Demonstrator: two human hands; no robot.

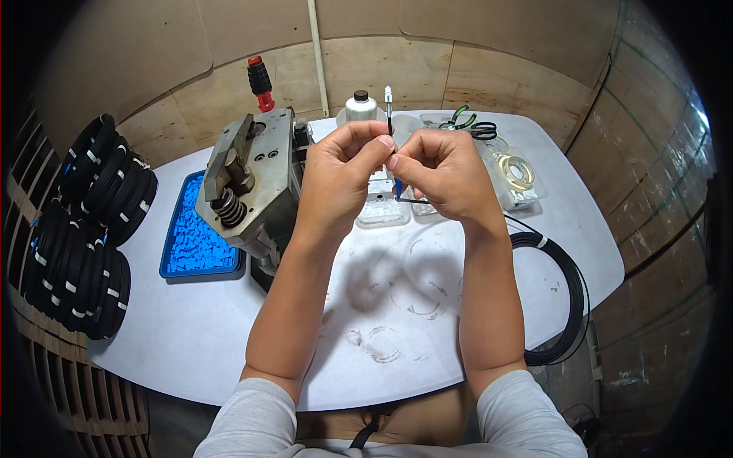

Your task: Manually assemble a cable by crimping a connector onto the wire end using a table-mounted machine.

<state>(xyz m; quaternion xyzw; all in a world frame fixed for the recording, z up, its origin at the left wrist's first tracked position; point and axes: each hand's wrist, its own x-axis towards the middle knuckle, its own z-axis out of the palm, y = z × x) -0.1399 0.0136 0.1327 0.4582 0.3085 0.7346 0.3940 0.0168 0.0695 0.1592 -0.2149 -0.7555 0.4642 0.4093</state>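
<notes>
My left hand (345, 169) and my right hand (449, 172) meet above the middle of the table, thumbs and forefingers pinched together. Between them is a thin black cable (390, 124), upright, with a small white connector (388, 95) at its top end. A small blue piece (398, 188) shows just below the fingertips, beside my right hand. From there a black length of cable runs under my right hand, toward the black cable coil (569, 305) at the right. The exact point of grip is hidden by my fingers.
At left stand a metal press (263, 172) with a red-black handle and a blue tray (200, 267) of small blue pieces. Black coils (84, 252) hang further left. Behind my hands are a white bottle (361, 106), green-handled pliers (460, 118) and a tape roll (516, 172).
</notes>
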